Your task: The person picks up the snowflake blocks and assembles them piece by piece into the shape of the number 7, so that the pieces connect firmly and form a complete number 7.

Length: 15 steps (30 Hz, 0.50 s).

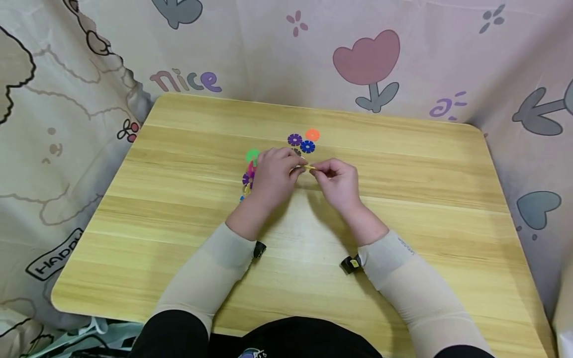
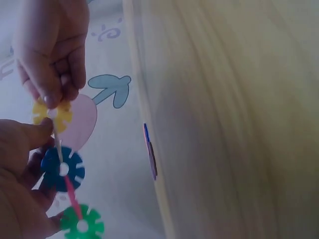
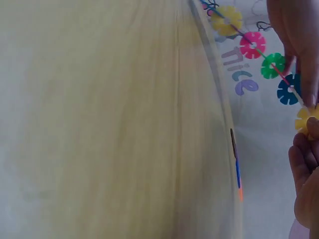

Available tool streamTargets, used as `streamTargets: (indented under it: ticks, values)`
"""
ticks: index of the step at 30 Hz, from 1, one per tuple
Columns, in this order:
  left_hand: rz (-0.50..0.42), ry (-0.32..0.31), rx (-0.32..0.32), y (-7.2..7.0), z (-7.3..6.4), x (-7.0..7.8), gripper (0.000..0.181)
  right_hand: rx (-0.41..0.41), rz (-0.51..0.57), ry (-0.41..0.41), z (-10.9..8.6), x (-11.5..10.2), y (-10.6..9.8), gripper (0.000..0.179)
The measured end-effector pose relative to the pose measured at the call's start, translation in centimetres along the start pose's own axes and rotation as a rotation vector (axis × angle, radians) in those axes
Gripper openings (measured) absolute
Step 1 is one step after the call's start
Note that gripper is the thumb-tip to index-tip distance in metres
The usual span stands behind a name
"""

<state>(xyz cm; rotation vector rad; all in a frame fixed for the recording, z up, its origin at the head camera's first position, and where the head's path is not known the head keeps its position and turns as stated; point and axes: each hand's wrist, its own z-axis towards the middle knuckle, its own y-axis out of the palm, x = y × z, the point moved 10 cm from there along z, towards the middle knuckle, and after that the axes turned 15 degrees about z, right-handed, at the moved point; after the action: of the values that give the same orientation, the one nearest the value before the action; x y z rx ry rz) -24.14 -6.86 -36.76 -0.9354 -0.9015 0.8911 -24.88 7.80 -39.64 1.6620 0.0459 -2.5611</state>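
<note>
Over the table, my right hand [image 1: 337, 181] pinches a yellow slotted plastic disc [image 2: 64, 117] by its edge. My left hand [image 1: 277, 171] grips the end of a chain of interlocked slotted discs, thumb and fingertips at a pale disc seen edge-on [image 2: 58, 144] that meets the yellow one. Below it in the left wrist view come a dark blue disc [image 2: 75, 172], a pink disc edge-on [image 2: 73, 196] and a green disc [image 2: 92, 226]. The chain runs on past a pink-red disc [image 3: 252, 45] to another yellow disc [image 3: 232, 20]. In the head view, my left hand partly hides the chain.
Loose slotted discs lie on the wooden table [image 1: 425, 223] beyond my hands: purple [image 1: 294, 139], orange [image 1: 312, 134], blue [image 1: 307, 146], and a dark one [image 1: 297, 151] partly covered by my left hand. A printed curtain [image 1: 268, 59] hangs behind the table and at its sides.
</note>
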Motion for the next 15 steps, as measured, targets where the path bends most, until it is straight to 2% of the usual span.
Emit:
streamTargets:
  ticks: [5, 11, 15]
  values:
    - [0.03, 0.032, 0.032, 0.0, 0.0, 0.3, 0.011, -0.022, 0.005, 0.002, 0.0, 0.1, 0.7, 0.007]
    - [0.091, 0.052, -0.048, 0.6, 0.0, 0.1, 0.015, -0.154, -0.131, 0.058, 0.4, 0.9, 0.9, 0.012]
    - [0.123, 0.042, -0.1, 0.9, -0.1, -0.3, 0.016, -0.213, -0.26, 0.109, 1.7, 2.2, 0.1, 0.014]
